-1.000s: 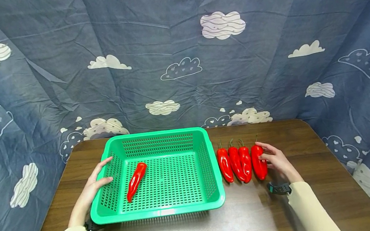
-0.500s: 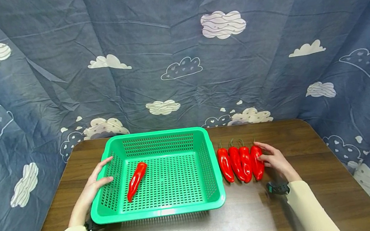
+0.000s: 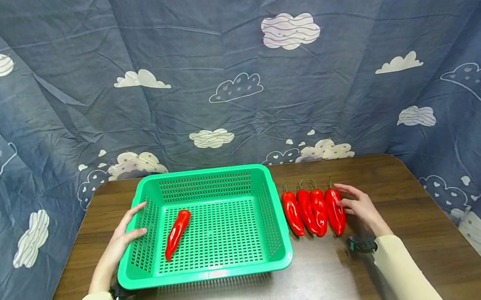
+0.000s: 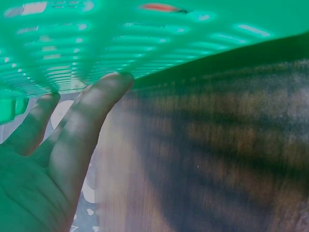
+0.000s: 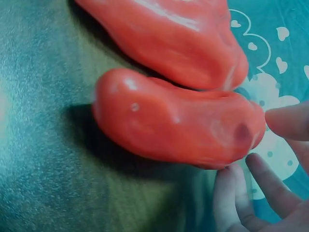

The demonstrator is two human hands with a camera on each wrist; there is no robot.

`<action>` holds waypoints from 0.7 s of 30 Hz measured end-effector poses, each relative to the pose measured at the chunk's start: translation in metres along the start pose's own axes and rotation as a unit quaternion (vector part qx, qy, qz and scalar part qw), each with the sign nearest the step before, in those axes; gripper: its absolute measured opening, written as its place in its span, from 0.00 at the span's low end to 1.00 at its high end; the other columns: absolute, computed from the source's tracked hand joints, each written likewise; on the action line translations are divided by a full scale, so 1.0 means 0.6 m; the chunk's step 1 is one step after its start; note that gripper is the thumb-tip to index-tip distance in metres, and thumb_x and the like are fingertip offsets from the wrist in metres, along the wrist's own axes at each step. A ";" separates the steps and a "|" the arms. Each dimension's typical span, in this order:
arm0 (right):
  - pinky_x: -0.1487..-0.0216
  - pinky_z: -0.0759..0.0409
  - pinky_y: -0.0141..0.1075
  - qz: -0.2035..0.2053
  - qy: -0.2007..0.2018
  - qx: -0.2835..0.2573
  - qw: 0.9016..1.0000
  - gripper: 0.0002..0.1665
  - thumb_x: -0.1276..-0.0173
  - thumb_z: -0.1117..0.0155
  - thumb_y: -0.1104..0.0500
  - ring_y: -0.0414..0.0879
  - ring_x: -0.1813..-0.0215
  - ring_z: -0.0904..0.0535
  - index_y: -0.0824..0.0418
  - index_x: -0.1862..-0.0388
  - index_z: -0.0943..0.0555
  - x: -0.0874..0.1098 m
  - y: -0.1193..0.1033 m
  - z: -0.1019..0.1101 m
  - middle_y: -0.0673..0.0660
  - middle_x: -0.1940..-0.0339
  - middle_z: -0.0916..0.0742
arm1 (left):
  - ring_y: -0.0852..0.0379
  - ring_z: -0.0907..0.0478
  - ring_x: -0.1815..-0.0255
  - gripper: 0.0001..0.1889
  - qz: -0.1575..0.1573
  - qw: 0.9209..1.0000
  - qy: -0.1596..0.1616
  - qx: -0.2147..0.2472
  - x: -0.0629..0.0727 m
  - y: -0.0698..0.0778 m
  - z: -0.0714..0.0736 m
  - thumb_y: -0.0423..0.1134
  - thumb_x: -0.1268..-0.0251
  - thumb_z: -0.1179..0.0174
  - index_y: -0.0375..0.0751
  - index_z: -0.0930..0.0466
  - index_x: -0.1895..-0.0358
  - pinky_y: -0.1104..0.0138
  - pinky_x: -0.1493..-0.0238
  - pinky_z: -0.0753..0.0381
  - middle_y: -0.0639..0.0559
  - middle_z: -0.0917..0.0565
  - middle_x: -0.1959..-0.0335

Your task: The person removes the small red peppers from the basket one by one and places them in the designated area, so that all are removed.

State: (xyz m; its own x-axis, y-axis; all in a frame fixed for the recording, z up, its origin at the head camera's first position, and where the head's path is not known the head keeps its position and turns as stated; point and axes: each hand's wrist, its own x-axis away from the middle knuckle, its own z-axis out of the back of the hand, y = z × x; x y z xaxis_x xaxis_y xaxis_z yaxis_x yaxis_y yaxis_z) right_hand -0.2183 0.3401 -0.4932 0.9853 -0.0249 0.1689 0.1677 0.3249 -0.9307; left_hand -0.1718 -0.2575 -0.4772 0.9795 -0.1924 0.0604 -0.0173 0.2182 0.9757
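Note:
A green plastic basket (image 3: 211,275) stands on the left half of the table, with one long red pepper (image 3: 177,235) lying inside. My left hand (image 3: 116,245) holds its left rim, thumb and one finger over the edge. In the left wrist view, other fingers (image 4: 72,140) reach under the perforated wall. Right of the basket, several glossy red peppers with green stems lie side by side, stems away from me. My right hand (image 3: 362,210) is at the rightmost pepper (image 3: 335,212), fingertips touching its right side, fingers fairly straight. The right wrist view shows this pepper (image 5: 174,123) close up.
Three more red peppers lie between the basket and the rightmost one: the left one (image 3: 292,214), the middle one (image 3: 307,212) and the right one (image 3: 320,213). Beneath them is a brown wooden table (image 3: 417,248). A blue curtain (image 3: 191,50) with cloud prints hangs behind.
The rightmost pepper has shifted left, closer to the others, then slightly right again and turned a little. My right hand has moved along with it. The left hand and basket stay put.

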 end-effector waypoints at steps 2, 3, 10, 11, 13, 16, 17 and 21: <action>0.57 0.22 0.32 0.004 0.010 -0.006 1.000 0.31 0.31 0.52 0.69 0.36 0.57 0.23 0.70 0.29 0.40 0.001 -0.003 0.002 0.73 0.32 0.34 | 0.41 0.50 0.32 0.33 -0.007 1.000 -0.001 0.000 -0.001 -0.001 0.000 0.34 0.32 0.49 0.47 0.49 0.25 0.52 0.45 0.38 0.43 0.56 0.25; 0.57 0.22 0.32 0.005 0.016 -0.007 1.000 0.30 0.30 0.52 0.69 0.35 0.59 0.23 0.70 0.29 0.40 0.001 -0.005 0.003 0.73 0.32 0.34 | 0.41 0.50 0.33 0.33 -0.012 1.000 -0.001 0.000 -0.002 -0.001 0.000 0.34 0.32 0.49 0.46 0.49 0.25 0.53 0.45 0.37 0.43 0.55 0.25; 0.55 0.21 0.35 0.010 0.042 -0.021 0.999 0.29 0.28 0.53 0.66 0.37 0.58 0.24 0.68 0.29 0.39 0.009 -0.022 0.005 0.71 0.33 0.34 | 0.43 0.46 0.35 0.33 -0.010 1.000 -0.003 0.010 0.000 -0.001 0.000 0.34 0.32 0.49 0.47 0.48 0.25 0.58 0.48 0.32 0.44 0.55 0.25; 0.54 0.21 0.36 0.011 0.043 -0.025 0.999 0.29 0.28 0.53 0.66 0.38 0.58 0.24 0.68 0.29 0.39 0.009 -0.025 0.005 0.69 0.34 0.33 | 0.42 0.46 0.36 0.33 -0.007 1.000 -0.003 0.012 0.001 -0.001 0.000 0.34 0.32 0.49 0.47 0.49 0.25 0.58 0.49 0.31 0.44 0.55 0.25; 0.54 0.21 0.35 0.014 0.045 -0.032 0.998 0.28 0.28 0.53 0.66 0.40 0.57 0.24 0.68 0.29 0.38 0.011 -0.030 0.004 0.64 0.38 0.29 | 0.41 0.46 0.35 0.33 -0.008 1.000 -0.003 0.011 0.001 -0.001 0.000 0.34 0.32 0.49 0.47 0.49 0.25 0.55 0.48 0.33 0.44 0.56 0.25; 0.55 0.21 0.35 0.025 0.045 -0.042 0.998 0.27 0.28 0.53 0.66 0.42 0.56 0.23 0.68 0.31 0.36 0.012 -0.040 -0.001 0.53 0.46 0.24 | 0.40 0.52 0.32 0.33 -0.019 1.000 0.001 0.004 -0.001 -0.002 0.001 0.33 0.33 0.48 0.45 0.48 0.26 0.48 0.42 0.41 0.43 0.55 0.25; 0.55 0.21 0.35 0.030 0.044 -0.047 0.997 0.27 0.28 0.52 0.66 0.43 0.56 0.23 0.69 0.31 0.36 0.012 -0.043 -0.003 0.49 0.49 0.23 | 0.40 0.54 0.30 0.33 -0.025 1.000 0.002 0.001 -0.002 -0.003 0.001 0.33 0.33 0.48 0.44 0.48 0.26 0.45 0.41 0.45 0.43 0.55 0.25; 0.57 0.21 0.34 0.052 0.040 -0.064 0.996 0.26 0.29 0.52 0.68 0.40 0.58 0.22 0.72 0.33 0.36 0.014 -0.057 -0.016 0.43 0.55 0.20 | 0.39 0.55 0.30 0.33 -0.022 1.000 0.000 0.001 -0.002 -0.003 0.001 0.33 0.33 0.48 0.44 0.48 0.25 0.44 0.41 0.46 0.43 0.55 0.25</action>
State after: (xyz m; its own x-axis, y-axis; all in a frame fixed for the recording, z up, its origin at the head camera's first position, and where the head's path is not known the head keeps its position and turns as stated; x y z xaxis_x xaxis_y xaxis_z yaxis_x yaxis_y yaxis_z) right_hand -0.2156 0.3196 -0.4631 0.9960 -0.0751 0.0482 0.0628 0.2070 -0.9763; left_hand -0.1728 -0.2580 -0.4788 0.9794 -0.2011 0.0164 0.0264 0.2081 0.9778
